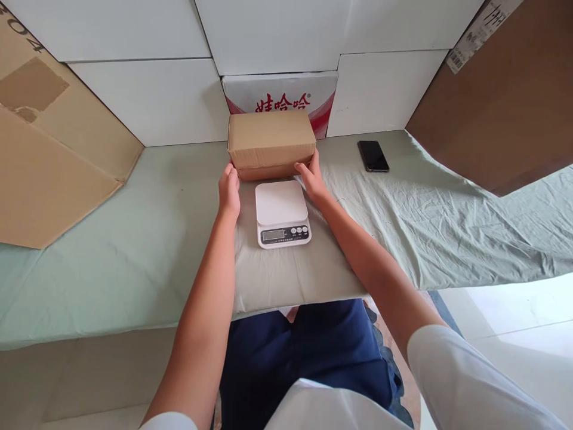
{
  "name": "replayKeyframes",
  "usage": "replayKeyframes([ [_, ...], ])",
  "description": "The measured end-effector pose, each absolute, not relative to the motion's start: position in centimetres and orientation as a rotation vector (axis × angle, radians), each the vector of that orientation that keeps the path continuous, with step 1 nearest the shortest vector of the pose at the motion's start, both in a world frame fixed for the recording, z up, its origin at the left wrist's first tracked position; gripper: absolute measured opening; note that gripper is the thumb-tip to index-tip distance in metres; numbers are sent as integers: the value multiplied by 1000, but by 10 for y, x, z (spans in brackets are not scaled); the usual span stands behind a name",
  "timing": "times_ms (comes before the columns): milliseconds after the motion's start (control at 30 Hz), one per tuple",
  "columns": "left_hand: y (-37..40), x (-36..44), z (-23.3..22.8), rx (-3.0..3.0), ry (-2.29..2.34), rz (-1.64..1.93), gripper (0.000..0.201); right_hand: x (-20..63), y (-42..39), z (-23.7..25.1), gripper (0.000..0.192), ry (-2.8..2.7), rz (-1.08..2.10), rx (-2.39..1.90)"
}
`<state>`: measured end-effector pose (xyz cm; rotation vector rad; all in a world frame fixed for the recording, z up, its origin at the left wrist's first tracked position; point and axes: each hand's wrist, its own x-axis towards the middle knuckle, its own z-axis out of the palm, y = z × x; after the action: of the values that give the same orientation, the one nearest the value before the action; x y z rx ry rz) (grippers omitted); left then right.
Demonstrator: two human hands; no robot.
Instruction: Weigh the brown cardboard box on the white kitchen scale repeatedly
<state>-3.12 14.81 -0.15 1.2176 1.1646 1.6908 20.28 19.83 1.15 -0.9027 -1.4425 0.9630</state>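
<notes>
A closed brown cardboard box [272,132] is between my two hands, just behind a white digital kitchen scale [281,203]. My left hand [230,190] grips its lower left corner, fingers curled round the side. At the lower right corner my right hand [312,177] holds it, thumb on the front face and fingers along the side. The scale's display and buttons face me, and its plate carries nothing. Whether the box rests on the cloth or is slightly raised, I cannot tell.
A green cloth [188,251] covers the table. A black phone [373,156] lies to the right. Behind the box stands a white carton with red lettering [320,116]. Large cardboard panels rise at the left [58,149] and right [501,101], with white panels [277,36] along the back.
</notes>
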Motion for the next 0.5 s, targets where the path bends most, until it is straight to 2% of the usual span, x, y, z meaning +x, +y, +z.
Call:
replayKeyframes([
  [200,95,-14,22,1323,1132,1796,51,220,142,42,82,-1528,862,-816],
  [333,49,-5,22,1366,1164,1707,54,238,93,32,78,-1501,887,-864],
  [500,13,-8,11,1320,1293,1658,70,240,65,15,77,-1536,951,-869],
])
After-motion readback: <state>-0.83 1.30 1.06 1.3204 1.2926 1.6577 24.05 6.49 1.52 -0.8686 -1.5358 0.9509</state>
